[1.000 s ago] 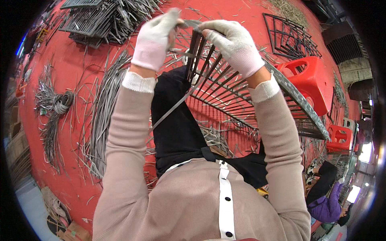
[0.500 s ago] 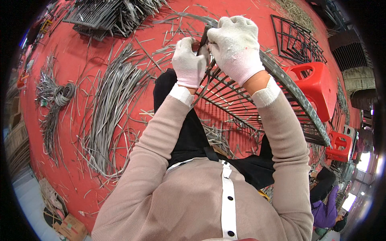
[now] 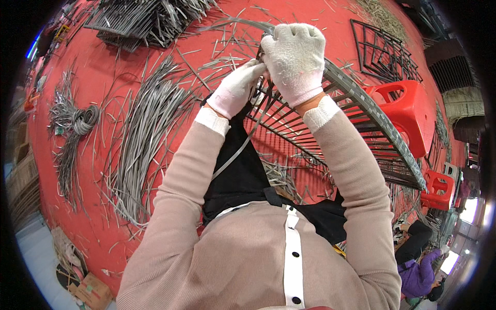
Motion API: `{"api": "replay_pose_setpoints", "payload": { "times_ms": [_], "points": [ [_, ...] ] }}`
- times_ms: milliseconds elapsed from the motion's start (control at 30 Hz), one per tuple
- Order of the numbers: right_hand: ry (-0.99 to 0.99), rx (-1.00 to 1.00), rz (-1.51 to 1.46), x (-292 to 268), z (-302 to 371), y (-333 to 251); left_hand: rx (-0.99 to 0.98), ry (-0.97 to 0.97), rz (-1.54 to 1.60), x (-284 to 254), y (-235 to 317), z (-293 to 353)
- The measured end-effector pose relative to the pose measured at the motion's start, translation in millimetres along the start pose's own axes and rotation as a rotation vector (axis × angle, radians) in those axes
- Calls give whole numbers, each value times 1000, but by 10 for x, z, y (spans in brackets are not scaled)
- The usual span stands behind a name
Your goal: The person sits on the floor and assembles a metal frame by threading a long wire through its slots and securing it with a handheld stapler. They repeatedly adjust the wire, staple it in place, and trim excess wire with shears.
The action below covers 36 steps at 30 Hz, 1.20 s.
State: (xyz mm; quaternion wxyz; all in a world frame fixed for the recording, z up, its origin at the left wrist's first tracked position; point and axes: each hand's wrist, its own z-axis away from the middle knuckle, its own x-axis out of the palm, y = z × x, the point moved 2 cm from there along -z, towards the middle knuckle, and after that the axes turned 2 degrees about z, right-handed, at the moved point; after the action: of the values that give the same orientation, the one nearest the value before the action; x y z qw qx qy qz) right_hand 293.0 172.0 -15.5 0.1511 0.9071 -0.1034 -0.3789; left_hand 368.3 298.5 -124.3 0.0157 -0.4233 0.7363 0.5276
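Barred frame (image 3: 383, 118) partly hides red stool (image 3: 417, 114) — grey strips (image 3: 138, 139) lie left.

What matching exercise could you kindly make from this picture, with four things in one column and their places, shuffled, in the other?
Column one
1. Dark barred frame with a grey edge
2. Larger red plastic stool
3. Bundle of thin, shiny grey strips
4. Brown cardboard box

Column two
A. Near the picture's lower-left rim
B. Just right of the frame's grey edge
C. Upper end under the white-gloved right hand
D. Far left on the red floor, coiled at its middle

Pairs: 1-C, 2-B, 3-D, 4-A
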Motion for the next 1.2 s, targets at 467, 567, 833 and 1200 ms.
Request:
{"api": "replay_pose_setpoints", "payload": {
  "times_ms": [467, 567, 833, 1200],
  "points": [
    [-39, 604, -942, -39, 51, 301, -315, 288, 393, -598, 384, -618],
    [-28, 623, -912, -43, 85, 348, -363, 67, 406, -825, 187, -915],
    [-690, 525, -438, -1095, 1175, 1219, -780, 1098, 180, -4807, -659, 848],
    [-432, 828, -317, -510, 1367, 2478, -587, 794, 3, -3176, -954, 1212]
  ]
}}
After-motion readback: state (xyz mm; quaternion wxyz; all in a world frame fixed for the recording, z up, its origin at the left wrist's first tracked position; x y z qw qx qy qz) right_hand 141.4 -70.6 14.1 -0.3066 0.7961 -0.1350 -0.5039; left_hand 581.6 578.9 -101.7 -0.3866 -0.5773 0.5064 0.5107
